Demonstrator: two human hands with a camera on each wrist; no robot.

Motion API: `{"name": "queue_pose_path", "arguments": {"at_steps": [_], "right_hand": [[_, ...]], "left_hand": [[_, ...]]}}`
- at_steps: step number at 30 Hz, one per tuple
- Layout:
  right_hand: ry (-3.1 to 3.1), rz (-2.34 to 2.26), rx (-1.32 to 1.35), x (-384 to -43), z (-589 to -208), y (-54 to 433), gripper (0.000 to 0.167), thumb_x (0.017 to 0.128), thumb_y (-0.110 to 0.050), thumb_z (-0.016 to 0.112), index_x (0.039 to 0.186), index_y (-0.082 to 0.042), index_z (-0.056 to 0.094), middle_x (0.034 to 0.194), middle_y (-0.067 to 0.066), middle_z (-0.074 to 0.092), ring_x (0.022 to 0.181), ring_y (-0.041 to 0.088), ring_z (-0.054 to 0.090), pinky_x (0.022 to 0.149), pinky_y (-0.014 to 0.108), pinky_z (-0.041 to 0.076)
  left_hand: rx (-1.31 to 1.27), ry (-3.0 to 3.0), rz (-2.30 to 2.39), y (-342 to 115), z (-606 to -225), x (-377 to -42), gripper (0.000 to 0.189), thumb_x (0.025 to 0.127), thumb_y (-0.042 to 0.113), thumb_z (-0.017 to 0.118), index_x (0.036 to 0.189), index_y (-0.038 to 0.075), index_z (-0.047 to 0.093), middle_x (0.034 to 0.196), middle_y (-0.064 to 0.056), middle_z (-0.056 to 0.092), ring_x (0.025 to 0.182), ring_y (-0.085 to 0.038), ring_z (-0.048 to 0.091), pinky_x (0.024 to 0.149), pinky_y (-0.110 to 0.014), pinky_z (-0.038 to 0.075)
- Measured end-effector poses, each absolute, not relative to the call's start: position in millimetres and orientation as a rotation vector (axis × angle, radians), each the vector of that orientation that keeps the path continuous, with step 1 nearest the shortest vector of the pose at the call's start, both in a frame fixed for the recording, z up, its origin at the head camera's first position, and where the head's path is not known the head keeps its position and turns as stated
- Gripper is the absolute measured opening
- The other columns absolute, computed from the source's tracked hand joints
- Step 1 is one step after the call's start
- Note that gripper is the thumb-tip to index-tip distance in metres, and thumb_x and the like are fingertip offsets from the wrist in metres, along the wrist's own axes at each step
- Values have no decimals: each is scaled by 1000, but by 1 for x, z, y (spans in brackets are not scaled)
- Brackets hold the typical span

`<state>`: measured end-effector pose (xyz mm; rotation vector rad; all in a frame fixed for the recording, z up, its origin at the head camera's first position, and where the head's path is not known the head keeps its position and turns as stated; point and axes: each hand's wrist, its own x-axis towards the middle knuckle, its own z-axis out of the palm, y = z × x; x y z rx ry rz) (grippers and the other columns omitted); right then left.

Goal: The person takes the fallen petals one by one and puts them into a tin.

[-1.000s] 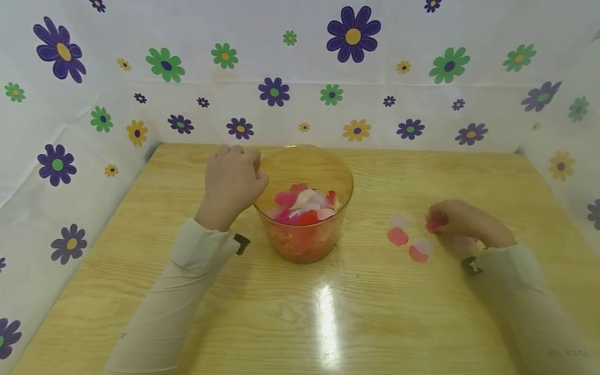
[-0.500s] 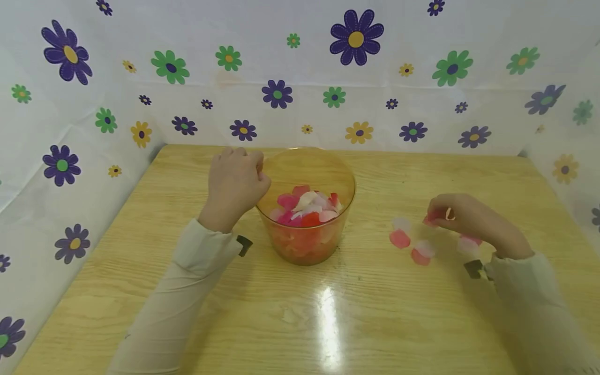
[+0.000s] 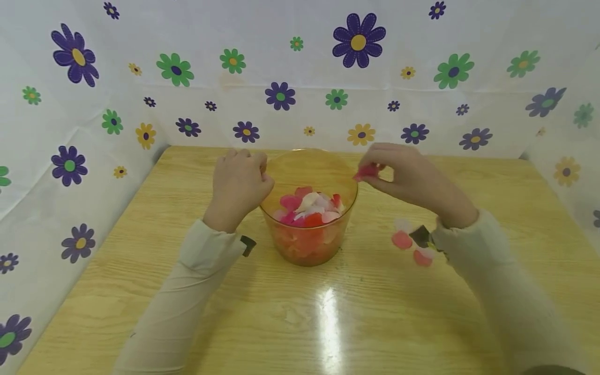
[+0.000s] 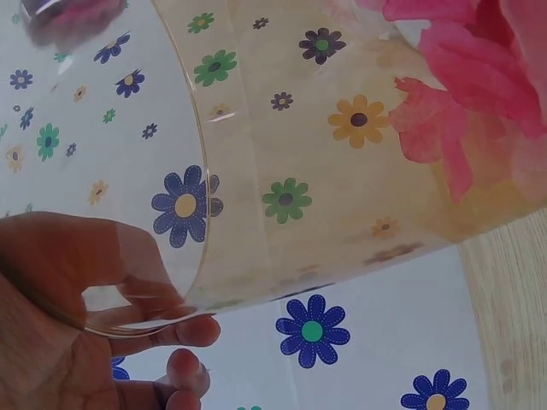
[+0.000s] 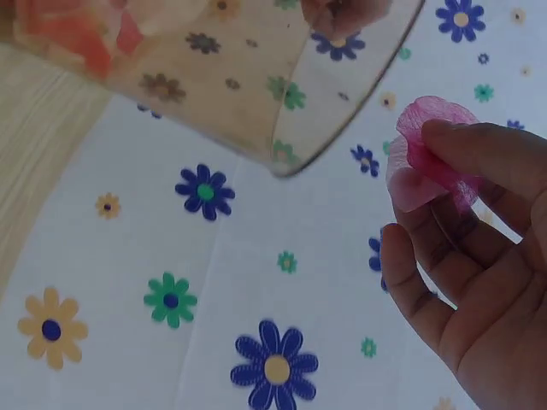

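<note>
A clear amber bowl [image 3: 307,250] stands upright on the table, part-filled with red, pink and white flower petals [image 3: 311,208]. My left hand [image 3: 241,187] grips its rim on the left side; in the left wrist view the thumb and fingers [image 4: 195,330] pinch the rim from both faces. At the bowl's right rim my right hand [image 3: 408,174] pinches pink petals [image 3: 366,172] between thumb and fingertips. The right wrist view shows these petals [image 5: 436,154] held just outside the rim, a deep pink one with a paler one behind it.
Several loose pink and white petals [image 3: 402,239] lie on the wooden table [image 3: 262,323] to the right of the bowl, partly under the right wrist. A white cloth [image 3: 319,62] printed with flowers walls in the table's back and sides.
My right hand has lifted pink petals from the table and carried them left and away from me to the bowl's rim. My left hand keeps its grip on the rim.
</note>
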<state>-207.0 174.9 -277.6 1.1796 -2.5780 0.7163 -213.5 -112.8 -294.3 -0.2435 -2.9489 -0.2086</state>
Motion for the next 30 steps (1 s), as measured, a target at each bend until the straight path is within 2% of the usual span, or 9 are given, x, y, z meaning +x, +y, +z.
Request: {"name": "queue_pose_path", "arguments": {"at_steps": [6,11,14,20,25,30], "right_hand": [[-2690,673,1353,-227,-277,127,14,82,-9,70,95,-9,64,90,1,64,83,14,57,79,30,51],[-2742,657,1391,-232,-282,115,17,81,-10,71,97,-9,64,92,1,64,84,16,56,81,29,51],[-2746,634,1378,-231,-280,115,21,81,-11,71,101,-10,64,98,2,65,89,17,58,82,30,51],[-2737,634,1307,-225,-272,132,26,83,-11,69,108,-8,63,106,5,65,96,21,60,86,35,51],[-2724,657,1176,-216,-273,164,25,82,-10,70,106,-6,63,104,6,66,93,19,59,85,36,50],[-2774,609,1104,-206,-291,200,24,81,-7,70,104,-5,64,102,6,67,90,19,60,82,39,51]], "left_hand": [[-248,-2940,-220,-112,-295,-215,15,82,17,50,88,8,60,80,-10,57,85,-30,48,80,-43,40],[-254,-2944,-215,-111,-296,-215,16,82,17,49,89,7,61,81,-11,58,86,-30,49,82,-43,41],[-253,-2947,-207,-112,-295,-214,17,83,17,49,90,7,61,82,-11,58,87,-30,49,82,-44,41],[-253,-2942,-208,-113,-295,-215,16,82,16,49,88,7,61,81,-12,58,86,-30,50,80,-43,42],[-252,-2938,-216,-112,-296,-214,16,82,17,49,88,7,61,81,-12,58,86,-31,50,80,-43,41],[-247,-2930,-209,-112,-296,-215,16,82,17,49,87,7,60,82,-12,58,86,-32,50,80,-43,41]]}}
